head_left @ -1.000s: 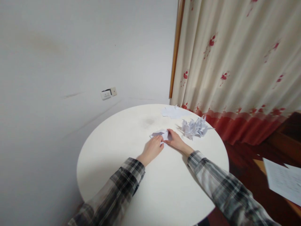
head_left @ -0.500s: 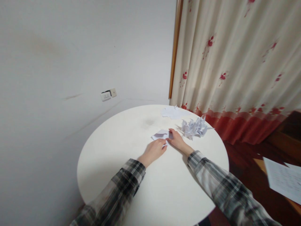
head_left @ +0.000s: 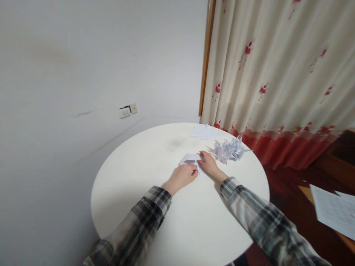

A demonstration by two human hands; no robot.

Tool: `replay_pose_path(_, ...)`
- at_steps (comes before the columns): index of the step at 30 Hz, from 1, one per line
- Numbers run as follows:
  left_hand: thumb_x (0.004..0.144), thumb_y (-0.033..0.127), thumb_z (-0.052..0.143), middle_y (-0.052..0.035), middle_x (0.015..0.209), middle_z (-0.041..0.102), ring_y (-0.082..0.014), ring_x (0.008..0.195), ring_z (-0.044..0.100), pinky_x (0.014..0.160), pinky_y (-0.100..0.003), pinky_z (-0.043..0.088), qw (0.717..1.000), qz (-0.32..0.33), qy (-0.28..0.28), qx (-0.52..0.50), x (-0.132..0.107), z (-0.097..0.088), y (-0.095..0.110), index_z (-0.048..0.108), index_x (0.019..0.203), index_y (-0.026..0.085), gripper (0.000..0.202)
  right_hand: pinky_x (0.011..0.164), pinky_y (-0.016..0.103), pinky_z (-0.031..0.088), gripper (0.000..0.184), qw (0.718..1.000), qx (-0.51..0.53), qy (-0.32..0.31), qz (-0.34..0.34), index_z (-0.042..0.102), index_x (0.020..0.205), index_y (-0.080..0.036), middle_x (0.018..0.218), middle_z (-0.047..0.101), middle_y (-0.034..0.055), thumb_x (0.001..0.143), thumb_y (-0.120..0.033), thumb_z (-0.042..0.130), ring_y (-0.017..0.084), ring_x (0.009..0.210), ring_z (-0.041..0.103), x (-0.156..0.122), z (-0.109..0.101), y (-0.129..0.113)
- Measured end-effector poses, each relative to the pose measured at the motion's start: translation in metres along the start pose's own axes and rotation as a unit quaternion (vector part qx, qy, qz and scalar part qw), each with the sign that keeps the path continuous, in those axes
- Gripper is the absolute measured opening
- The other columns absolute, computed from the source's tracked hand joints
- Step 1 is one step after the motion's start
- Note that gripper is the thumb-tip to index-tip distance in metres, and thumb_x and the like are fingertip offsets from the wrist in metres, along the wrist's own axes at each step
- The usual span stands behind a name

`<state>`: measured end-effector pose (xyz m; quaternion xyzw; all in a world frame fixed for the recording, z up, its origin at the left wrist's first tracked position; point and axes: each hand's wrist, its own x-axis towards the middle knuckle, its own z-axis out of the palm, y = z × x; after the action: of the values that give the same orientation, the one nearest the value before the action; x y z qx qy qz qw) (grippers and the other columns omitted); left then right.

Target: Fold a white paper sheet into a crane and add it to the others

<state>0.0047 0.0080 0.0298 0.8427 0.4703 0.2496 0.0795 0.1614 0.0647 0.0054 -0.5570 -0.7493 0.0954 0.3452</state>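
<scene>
So, one folded paper (head_left: 189,157) getting the two-handed treatment

It's around the middle of the round white table (head_left: 124,173), beyond the left hand (head_left: 181,176), with one flap looking lifted. Right hand (head_left: 208,163) seems to have the right edge pinched between thumb and fingers, I'd guess to stop it sliding. Left fingers are curled in at the near edge; can't tell if they're pinching paper or just pressing it. Pointy paper shapes (head_left: 229,151) sit bunched just beside the right hand, and flat paper (head_left: 203,132) lies near the far rim, probably there to be reachable but out of the way.
</scene>
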Motion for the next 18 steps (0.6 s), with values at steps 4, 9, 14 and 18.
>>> replay_pose_path(4,0.078,0.026,0.047,-0.0051,0.084,0.067,-0.0178,0.085,0.06,0.08,-0.026,0.044,1.0,0.024,-0.013,0.0,-0.0008,-0.0014,0.0017,0.067,0.078,0.021,0.021,0.091,0.039,0.036,0.045,1.0,0.02,0.01,-0.01,0.048,0.111,-0.013,0.113,0.055,0.014,0.066,-0.013,0.055,0.023,0.106,0.048,0.0015,0.002,0.004)
replay_pose_path(9,0.077,0.029,0.048,-0.0046,0.076,0.068,-0.0176,0.075,0.059,0.071,-0.025,0.043,0.999,0.024,-0.034,0.002,-0.0026,-0.0062,0.0037,0.067,0.069,0.022,0.022,0.097,0.039,0.033,0.053,0.991,0.097,0.008,-0.086,0.05,0.113,-0.016,0.118,0.053,0.0111,0.061,-0.006,0.053,0.021,0.111,0.047,0.002,-0.0002,0.0054)
replay_pose_path(14,0.077,0.032,0.046,-0.0024,0.066,0.065,-0.0142,0.06,0.055,0.062,-0.023,0.039,0.999,0.006,-0.031,0.02,-0.0011,-0.0088,-0.0001,0.066,0.065,0.02,0.026,0.096,0.036,0.036,0.055,0.977,0.151,-0.031,-0.144,0.054,0.11,-0.016,0.114,0.057,0.0074,0.057,-0.001,0.045,0.018,0.108,0.051,-0.0003,-0.0053,0.0018)
replay_pose_path(18,0.078,0.031,0.044,-0.0013,0.062,0.064,-0.013,0.057,0.053,0.057,-0.022,0.036,0.999,0.008,-0.017,0.028,0.0001,-0.0083,-0.0034,0.064,0.061,0.02,0.029,0.092,0.033,0.04,0.053,0.971,0.178,-0.061,-0.147,0.059,0.102,-0.017,0.106,0.062,0.0047,0.056,0.001,0.038,0.016,0.1,0.056,-0.0008,-0.0053,-0.0009)
